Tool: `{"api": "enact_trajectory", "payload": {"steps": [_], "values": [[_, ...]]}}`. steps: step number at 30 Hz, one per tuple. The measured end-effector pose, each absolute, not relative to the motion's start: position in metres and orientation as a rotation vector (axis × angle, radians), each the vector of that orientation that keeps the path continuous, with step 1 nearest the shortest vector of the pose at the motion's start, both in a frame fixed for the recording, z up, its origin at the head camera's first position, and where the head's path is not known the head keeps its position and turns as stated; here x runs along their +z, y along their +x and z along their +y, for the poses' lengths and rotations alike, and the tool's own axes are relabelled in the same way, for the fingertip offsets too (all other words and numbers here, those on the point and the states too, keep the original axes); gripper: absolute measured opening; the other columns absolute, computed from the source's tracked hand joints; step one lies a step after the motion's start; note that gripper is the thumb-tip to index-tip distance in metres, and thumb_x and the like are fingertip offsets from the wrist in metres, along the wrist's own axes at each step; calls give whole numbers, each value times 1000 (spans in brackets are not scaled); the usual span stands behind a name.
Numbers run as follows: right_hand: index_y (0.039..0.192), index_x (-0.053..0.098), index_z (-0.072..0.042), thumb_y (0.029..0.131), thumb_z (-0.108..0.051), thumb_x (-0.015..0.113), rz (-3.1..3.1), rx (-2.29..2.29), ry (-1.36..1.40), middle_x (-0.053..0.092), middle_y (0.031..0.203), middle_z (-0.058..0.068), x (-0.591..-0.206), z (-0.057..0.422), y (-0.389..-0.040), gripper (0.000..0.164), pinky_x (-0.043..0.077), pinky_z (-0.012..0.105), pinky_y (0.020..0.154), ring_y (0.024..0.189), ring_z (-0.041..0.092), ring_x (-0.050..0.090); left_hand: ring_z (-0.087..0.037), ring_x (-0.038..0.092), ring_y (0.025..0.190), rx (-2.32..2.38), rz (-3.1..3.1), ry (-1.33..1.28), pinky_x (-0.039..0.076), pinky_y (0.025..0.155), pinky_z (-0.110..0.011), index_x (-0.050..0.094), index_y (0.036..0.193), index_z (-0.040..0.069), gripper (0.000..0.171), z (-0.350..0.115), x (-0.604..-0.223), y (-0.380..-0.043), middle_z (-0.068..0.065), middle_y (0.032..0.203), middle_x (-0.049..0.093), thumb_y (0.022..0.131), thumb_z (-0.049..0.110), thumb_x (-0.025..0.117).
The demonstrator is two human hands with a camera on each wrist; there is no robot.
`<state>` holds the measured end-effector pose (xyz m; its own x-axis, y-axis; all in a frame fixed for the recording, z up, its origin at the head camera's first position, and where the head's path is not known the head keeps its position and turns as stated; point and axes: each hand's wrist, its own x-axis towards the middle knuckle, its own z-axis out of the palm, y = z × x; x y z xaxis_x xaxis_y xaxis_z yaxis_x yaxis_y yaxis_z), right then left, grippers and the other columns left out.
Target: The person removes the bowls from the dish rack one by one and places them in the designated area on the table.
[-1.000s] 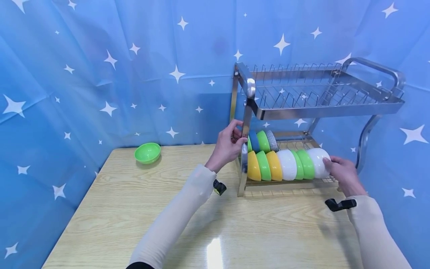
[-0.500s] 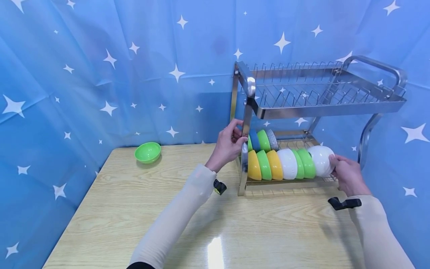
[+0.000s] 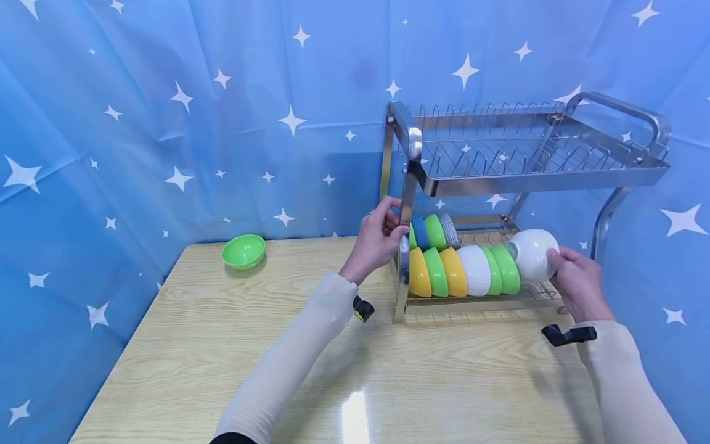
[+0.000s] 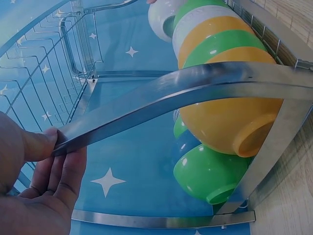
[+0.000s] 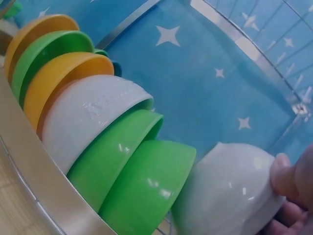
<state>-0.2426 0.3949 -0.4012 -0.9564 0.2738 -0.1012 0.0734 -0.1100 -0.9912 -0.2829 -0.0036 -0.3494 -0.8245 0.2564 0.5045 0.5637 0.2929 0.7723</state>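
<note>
My right hand [image 3: 579, 282] pinches a white bowl [image 3: 535, 256] at the right end of the front row on the rack's lower tier. The bowl is tilted and raised a little above its neighbours, with its base turned toward the right hand. Left of it, green bowls [image 3: 506, 270], a second white bowl [image 3: 474, 271] and orange bowls [image 3: 420, 274] stand on edge in a nested row. My left hand [image 3: 377, 240] grips the left upright of the metal dish rack [image 3: 546, 185], thumb on one side and fingers on the other, as the left wrist view [image 4: 49, 181] shows.
Behind the front row stand a blue bowl [image 3: 420, 233], a green one [image 3: 435, 233] and a grey patterned one [image 3: 449, 232]. The rack's upper tier [image 3: 499, 148] has wire dividers. A lone green bowl [image 3: 244, 251] sits at the wooden table's back left. A starry blue curtain [image 3: 222, 123] hangs behind.
The right hand has lifted the end white bowl up and slightly right, away from the green bowl beside it, tilting it. The left hand has stayed on the upright.
</note>
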Motion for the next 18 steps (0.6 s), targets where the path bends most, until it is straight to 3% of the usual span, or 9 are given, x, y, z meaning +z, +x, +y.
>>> {"api": "enact_trajectory", "payload": {"steps": [4, 9, 14, 16, 18], "values": [[97, 72, -26, 99, -25, 70, -2076, 2003, -411, 69, 84, -21, -397, 391, -242, 3, 54, 10, 68, 78, -7, 63, -15, 61, 73, -1541, -2283, -744, 53, 67, -18, 55, 129, 13, 36, -4, -350, -283, -8, 90, 63, 97, 6, 69], [114, 69, -26, 99, -33, 69, -2263, 1650, -400, 65, 84, -30, -390, 385, -239, 17, 50, 5, 68, 80, -11, 59, -14, 62, 73, -1532, -2276, -750, 54, 66, -18, 56, 128, 13, 34, -3, -351, -283, -8, 88, 63, 97, 6, 69], [130, 68, -11, 100, -34, 67, -2356, 1416, -313, 58, 82, -39, -379, 369, -236, 37, 48, 2, 67, 79, -16, 57, -15, 61, 72, -1527, -2270, -752, 54, 67, -18, 56, 127, 13, 33, -3, -351, -282, -8, 88, 63, 97, 6, 69], [138, 62, -3, 101, -36, 65, -2409, 1278, -286, 67, 88, -31, -373, 361, -235, 50, 47, 1, 69, 79, -19, 55, -15, 61, 73, -1526, -2271, -751, 54, 67, -18, 56, 127, 13, 33, -3, -350, -281, -8, 88, 63, 98, 6, 69], [138, 61, -1, 101, -39, 64, -2451, 1176, -259, 77, 102, -11, -368, 352, -233, 53, 46, 1, 70, 80, -19, 53, -15, 61, 73, -1526, -2273, -749, 54, 68, -18, 55, 127, 13, 33, -4, -350, -281, -8, 88, 63, 98, 6, 68]]}}
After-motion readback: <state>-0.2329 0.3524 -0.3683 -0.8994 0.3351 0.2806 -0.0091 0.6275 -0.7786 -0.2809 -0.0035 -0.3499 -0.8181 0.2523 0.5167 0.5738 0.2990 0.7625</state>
